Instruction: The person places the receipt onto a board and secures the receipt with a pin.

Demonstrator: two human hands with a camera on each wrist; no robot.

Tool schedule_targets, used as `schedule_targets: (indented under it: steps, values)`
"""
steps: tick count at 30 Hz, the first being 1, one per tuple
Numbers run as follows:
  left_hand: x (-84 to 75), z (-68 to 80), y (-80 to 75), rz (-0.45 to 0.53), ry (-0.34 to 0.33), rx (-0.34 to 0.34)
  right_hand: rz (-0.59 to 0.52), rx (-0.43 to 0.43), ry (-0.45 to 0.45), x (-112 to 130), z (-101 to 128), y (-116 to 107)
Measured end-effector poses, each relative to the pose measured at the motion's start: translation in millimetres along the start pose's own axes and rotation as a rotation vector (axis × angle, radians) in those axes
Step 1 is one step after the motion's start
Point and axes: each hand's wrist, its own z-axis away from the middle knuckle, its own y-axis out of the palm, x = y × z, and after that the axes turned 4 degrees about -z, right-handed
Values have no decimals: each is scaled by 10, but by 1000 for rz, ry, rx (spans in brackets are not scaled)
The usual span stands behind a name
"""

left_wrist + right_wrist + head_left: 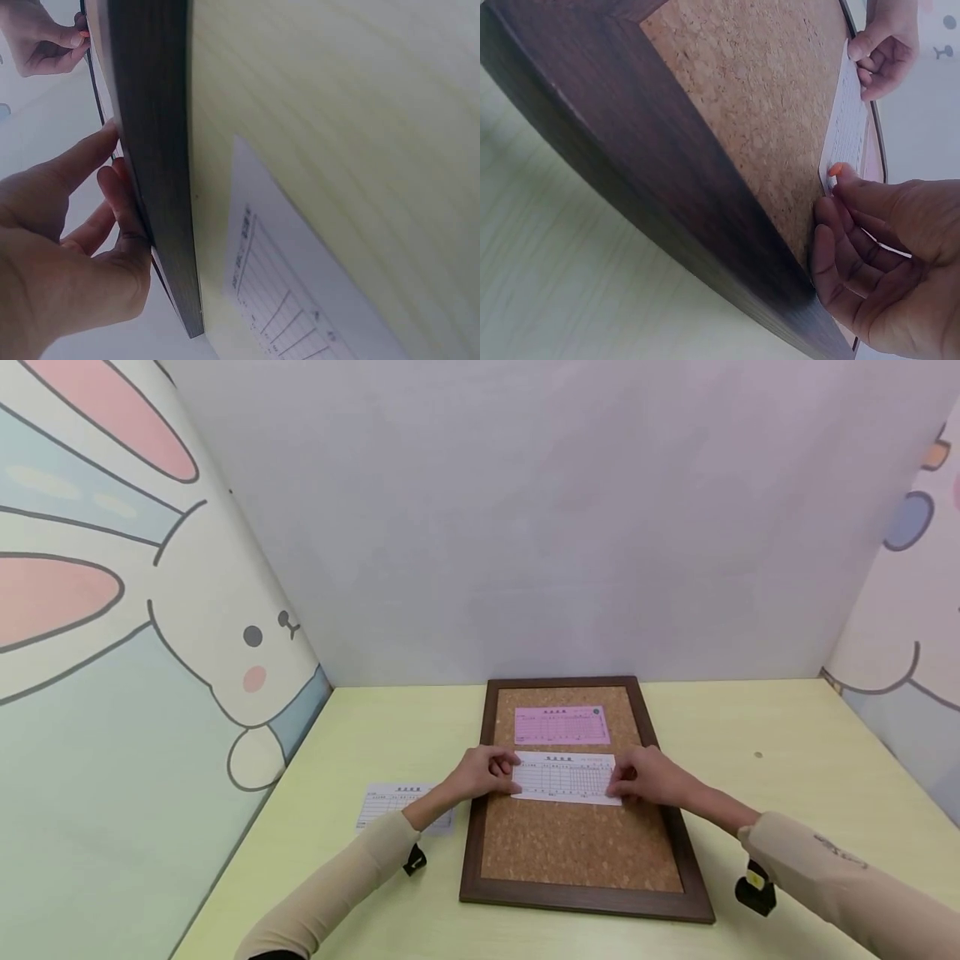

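Note:
A white printed form slip (566, 777) lies across the cork board (581, 847), below a pink printed slip (561, 727). My left hand (487, 771) holds the white slip's left edge, thumb at the lower corner and a finger near the upper one. At the slip's right edge is my right hand (645, 777), with curled fingers. In the right wrist view, that hand's thumb and finger pinch a small orange push pin (835, 170) over the slip. Its point is hidden.
A second white form slip (378, 802) lies on the pale yellow table (757, 818), left of the board and partly behind my left forearm. The board's dark brown frame (585, 900) stands up from the table. A plain wall (555, 527) rises behind.

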Motion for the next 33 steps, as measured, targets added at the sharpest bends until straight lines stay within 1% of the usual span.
schedule_targets:
  steps: [5,11,14,18,26,33]
  values:
    - [1,3,5,2,10,1,-10,-32,26,-43,12,-7]
    - [-7,3,7,11,13,8,-98,24,26,-81,23,-50]
    - [-9,2,6,12,8,8,-120,49,11,-76,29,-73]
    - [2,14,1,12,11,0,-99,50,1,-72,22,-53]
    - [7,38,5,12,-2,-5,-39,2,2,-40,-5,18]
    - [-36,27,0,10,-16,-6,1,3,-1,-28,-8,-18]
